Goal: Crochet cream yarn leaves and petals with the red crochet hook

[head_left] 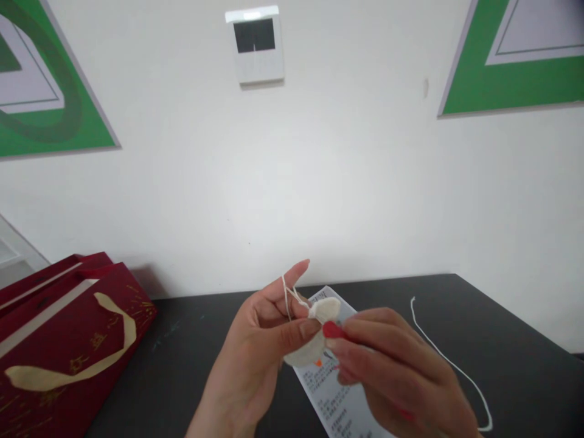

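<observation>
My left hand (255,340) pinches a small cream crocheted piece (308,353) between thumb and fingers. White yarn (286,292) loops over its raised index finger and runs down to the piece. My right hand (396,365) is closed around a crochet hook with a red handle (334,330), held against the piece's right side. The hook's tip is hidden at the stitches. Beneath both hands lies a printed sheet (335,395) with text and small coloured pictures, partly covered by them.
A loose length of white cord (449,360) curves over the black table (191,365) on the right. Dark red gift bags (68,359) with a cream ribbon handle stand at the left. Behind the table rises a white wall (342,182) with a small panel (255,45) and green-framed pictures.
</observation>
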`<state>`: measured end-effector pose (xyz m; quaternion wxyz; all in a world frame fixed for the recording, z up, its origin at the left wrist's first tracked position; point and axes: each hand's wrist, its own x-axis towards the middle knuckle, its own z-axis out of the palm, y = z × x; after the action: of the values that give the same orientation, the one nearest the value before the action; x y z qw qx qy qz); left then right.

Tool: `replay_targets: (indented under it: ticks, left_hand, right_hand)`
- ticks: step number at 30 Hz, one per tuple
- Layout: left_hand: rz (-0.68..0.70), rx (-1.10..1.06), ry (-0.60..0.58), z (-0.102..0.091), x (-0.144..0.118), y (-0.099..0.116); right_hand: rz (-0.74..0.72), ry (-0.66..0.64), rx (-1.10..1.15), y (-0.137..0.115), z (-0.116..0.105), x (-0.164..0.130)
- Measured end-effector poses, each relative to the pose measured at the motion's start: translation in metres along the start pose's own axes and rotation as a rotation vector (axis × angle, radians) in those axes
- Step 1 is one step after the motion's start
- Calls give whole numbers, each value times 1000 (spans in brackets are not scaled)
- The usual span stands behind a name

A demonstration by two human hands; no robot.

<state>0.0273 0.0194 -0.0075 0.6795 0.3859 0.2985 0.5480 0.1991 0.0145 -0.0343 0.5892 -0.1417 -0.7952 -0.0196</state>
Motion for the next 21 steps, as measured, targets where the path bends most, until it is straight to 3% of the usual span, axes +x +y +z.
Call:
replay_targets:
  ticks: [4,7,14,21]
  left_hand:
    - [-10,34,10,-2,-4,6]
    - [-16,44,-10,-1,-10,8]
    - [-46,94,-158,-5,-11,7]
    - [-73,74,-261,-8,-12,9]
  right_hand:
    - [412,158,528,8,3,3]
    - [594,160,679,5,-3,8]
    - [646,163,728,3,-25,14]
    - [650,146,782,7,-31,16]
